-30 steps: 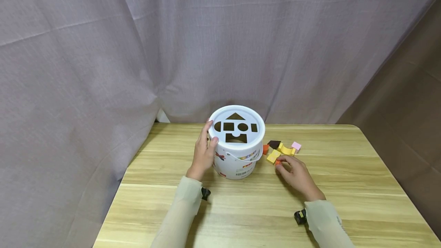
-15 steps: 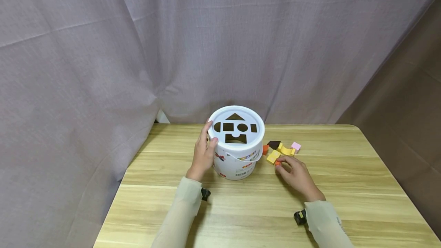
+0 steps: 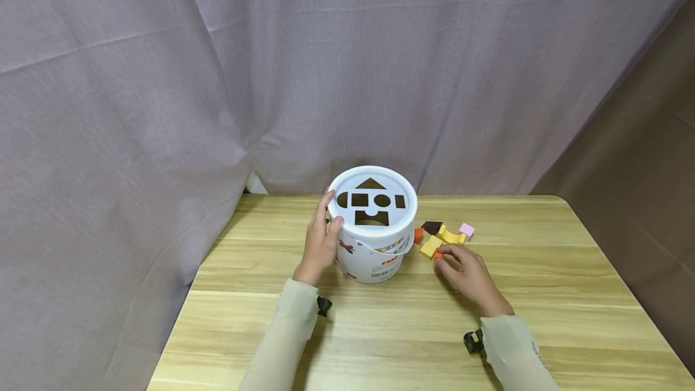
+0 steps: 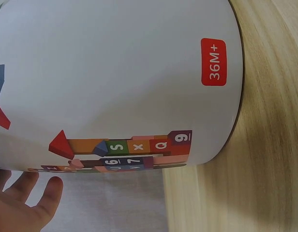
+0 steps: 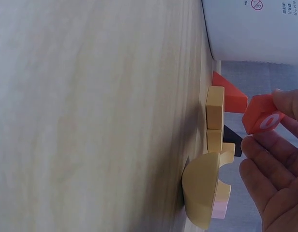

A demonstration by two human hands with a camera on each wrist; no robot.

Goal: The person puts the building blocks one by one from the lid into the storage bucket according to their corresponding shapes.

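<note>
Right hand (image 3: pixel 468 275) lies on the table (image 3: pixel 543 294) toward its right half, fingers curled, pinching a small orange block (image 5: pixel 261 115) between thumb and fingertips. In the right wrist view the block is lifted clear of the wood, with a pale ring printed on one face. Compared with half a second ago and a second ago, almost nothing differs: the hand sits in the same spot, perhaps shifted a touch, and the block stays in the same pinch.

Just beyond the fingers lies a small cluster of blocks: a yellow square block (image 3: pixel 431 247) nearest the hand, a yellow arch (image 3: pixel 452 236) behind it, a dark brown block (image 3: pixel 432 227), a pink block (image 3: pixel 467 230) farthest right, and a red wedge (image 3: pixel 418 235) close against the bucket. They have not moved since the earlier frames.

Left hand (image 3: pixel 320 240) rests against the left side of the white bucket (image 3: pixel 374 252), fingers fairly straight along the wall and rim, the thumb on the lid's edge. It holds the same pose as before. The bucket stands upright near the middle of the table, toward the far edge, its lid (image 3: pixel 372 200) cut with shaped holes. A grey curtain (image 3: pixel 217 77) hangs behind the far edge.
</note>
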